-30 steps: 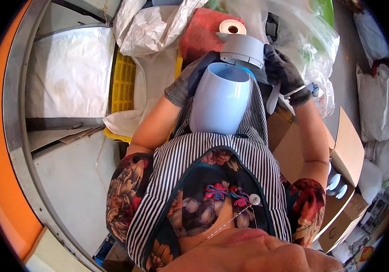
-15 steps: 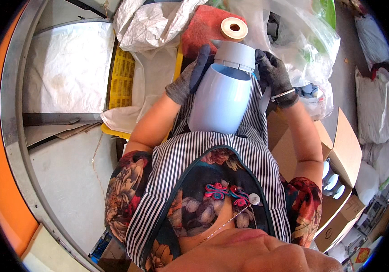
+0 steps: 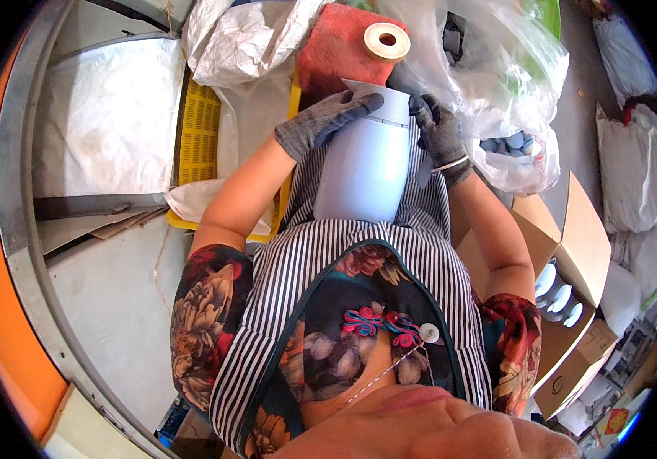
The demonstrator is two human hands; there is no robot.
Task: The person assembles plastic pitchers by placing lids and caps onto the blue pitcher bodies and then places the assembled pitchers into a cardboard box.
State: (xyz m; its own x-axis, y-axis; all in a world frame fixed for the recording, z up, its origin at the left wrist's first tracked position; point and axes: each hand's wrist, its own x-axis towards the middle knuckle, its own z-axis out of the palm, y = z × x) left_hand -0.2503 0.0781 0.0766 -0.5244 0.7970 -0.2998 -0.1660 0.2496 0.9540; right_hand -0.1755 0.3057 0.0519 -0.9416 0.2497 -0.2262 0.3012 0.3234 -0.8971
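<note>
A pale blue, glossy jug body [image 3: 363, 172] stands against my striped apron at my lap. On its top sits a grey spouted collar [image 3: 392, 105], its pointed lip toward the upper left and a thin seam along its lower edge. My left hand [image 3: 336, 118], in a dark grey work glove, wraps the collar's left side with the thumb across its front. My right hand [image 3: 441, 134], gloved alike, has its fingers curled at the collar's right side. A narrow grey strip [image 3: 425, 170] hangs beneath the right hand, perhaps the handle; its upper end is hidden.
Beyond the jug lie a red cloth [image 3: 336, 50] and a tape roll [image 3: 386, 41]. Clear plastic bags [image 3: 489, 84] are at the upper right. A yellow crate [image 3: 200, 130] stands left; an open carton [image 3: 581, 245] with pale blue parts stands right.
The grey collar has come down onto the jug's open mouth, covering the gap. My left hand has moved over the collar's front; my right hand has shifted slightly left and down.
</note>
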